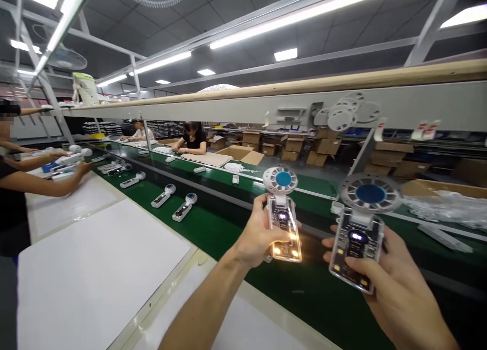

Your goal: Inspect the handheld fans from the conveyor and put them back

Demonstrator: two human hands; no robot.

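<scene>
In my left hand (255,234) is a handheld fan (283,213) with a round white head, a blue centre and a clear-fronted body. Its small display glows, and orange-yellow lights shine near the bottom under my thumb. My right hand (397,281) grips a second handheld fan (357,238) of the same kind, nearer to me. Its display is lit too, while the lamps at its lower end look unlit. My right thumb presses on the front of its body. Both fans are held upright above the green conveyor belt (228,233), fingers wrapped behind them.
Several similar fans, such as one fan (185,207), lie along the belt to the left. White sheets (102,274) cover the near table. A co-worker (41,177) handles parts at far left; two people sit across the belt. Cardboard boxes (323,149) stand behind. A shelf beam (266,99) runs overhead.
</scene>
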